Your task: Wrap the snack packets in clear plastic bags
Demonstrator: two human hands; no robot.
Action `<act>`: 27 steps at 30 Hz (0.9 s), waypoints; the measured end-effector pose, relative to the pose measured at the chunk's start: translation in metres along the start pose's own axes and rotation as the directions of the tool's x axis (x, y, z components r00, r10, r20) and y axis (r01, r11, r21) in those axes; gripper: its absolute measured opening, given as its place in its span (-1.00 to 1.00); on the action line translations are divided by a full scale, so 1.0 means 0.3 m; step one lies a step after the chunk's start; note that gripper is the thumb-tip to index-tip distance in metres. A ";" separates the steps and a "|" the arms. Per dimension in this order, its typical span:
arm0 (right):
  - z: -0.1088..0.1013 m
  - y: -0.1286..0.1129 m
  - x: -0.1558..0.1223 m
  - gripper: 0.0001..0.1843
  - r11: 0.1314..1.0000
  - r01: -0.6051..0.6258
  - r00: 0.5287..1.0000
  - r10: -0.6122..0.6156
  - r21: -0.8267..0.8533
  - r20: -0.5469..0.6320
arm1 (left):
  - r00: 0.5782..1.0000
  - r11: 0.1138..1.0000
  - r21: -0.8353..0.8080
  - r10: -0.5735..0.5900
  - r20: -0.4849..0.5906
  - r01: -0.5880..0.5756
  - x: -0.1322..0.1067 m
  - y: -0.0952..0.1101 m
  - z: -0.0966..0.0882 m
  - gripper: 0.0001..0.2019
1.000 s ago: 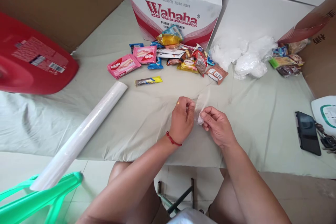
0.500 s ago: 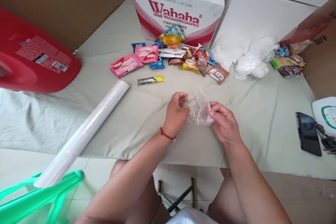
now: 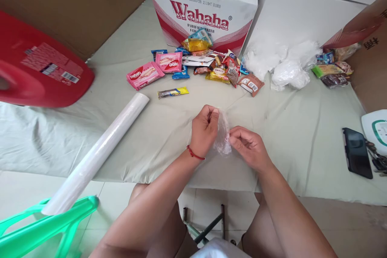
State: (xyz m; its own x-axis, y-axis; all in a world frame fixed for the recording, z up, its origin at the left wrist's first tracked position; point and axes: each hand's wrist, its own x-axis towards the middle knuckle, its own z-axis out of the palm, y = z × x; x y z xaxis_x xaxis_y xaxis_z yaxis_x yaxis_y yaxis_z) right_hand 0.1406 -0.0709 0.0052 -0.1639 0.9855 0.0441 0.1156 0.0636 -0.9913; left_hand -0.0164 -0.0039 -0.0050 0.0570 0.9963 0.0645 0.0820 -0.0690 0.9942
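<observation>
Grip: left hand [image 3: 204,130] pinches the top of a clear plastic film [image 3: 223,139]; right hand [image 3: 251,149] meets its right edge, pinch or touch unclear. Two-sided hold likely spreads the film, near side of table [image 3: 290,145], snack packets [image 3: 198,61] lying farther off.

Left hand [image 3: 205,128] now pinching clear plastic bag [image 3: 223,135], narrower than half-second ago; right hand [image 3: 250,146] moved closer, perhaps barely touching bag.
</observation>
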 end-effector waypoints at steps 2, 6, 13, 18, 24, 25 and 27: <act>-0.004 0.004 0.006 -0.74 0.997 -0.039 0.989 0.047 0.063 -0.142 | 0.999 0.997 0.066 0.048 0.016 -0.049 -0.010 -0.001 0.000 -0.73; -0.003 0.011 0.024 -0.71 0.968 -0.096 0.933 0.169 0.231 -0.319 | 0.980 0.960 0.198 0.189 0.070 -0.199 -0.029 -0.010 0.007 -0.73; -0.003 -0.003 0.034 -0.69 0.939 -0.133 0.913 0.240 0.316 -0.330 | 0.934 0.903 0.245 0.323 0.156 -0.353 -0.038 -0.009 0.015 -0.74; -0.033 -0.012 0.036 -0.60 0.886 -0.179 0.896 0.326 0.428 -0.300 | 0.965 0.967 0.095 0.221 0.142 -0.235 -0.036 -0.009 0.007 -0.68; -0.041 -0.009 0.036 -0.55 0.832 -0.189 0.920 0.336 0.522 -0.202 | 0.966 0.980 -0.013 0.197 0.167 -0.198 -0.039 -0.004 0.003 -0.68; -0.040 -0.009 0.036 -0.55 0.841 -0.176 0.927 0.317 0.512 -0.201 | 0.958 0.972 0.018 0.227 0.178 -0.233 -0.041 0.000 0.003 -0.68; -0.036 -0.007 0.036 -0.55 0.870 -0.147 0.929 0.284 0.470 -0.236 | 0.939 0.953 0.071 0.276 0.204 -0.295 -0.044 0.007 0.003 -0.66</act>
State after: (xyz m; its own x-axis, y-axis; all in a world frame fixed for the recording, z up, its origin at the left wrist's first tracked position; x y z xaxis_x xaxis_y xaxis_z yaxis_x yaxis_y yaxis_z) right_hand 0.1491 -0.0586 0.0091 0.1113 0.9710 -0.2114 -0.3357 -0.1635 -0.9277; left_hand -0.0160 -0.0173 -0.0039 0.2792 0.9062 0.3175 0.1316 -0.3636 0.9222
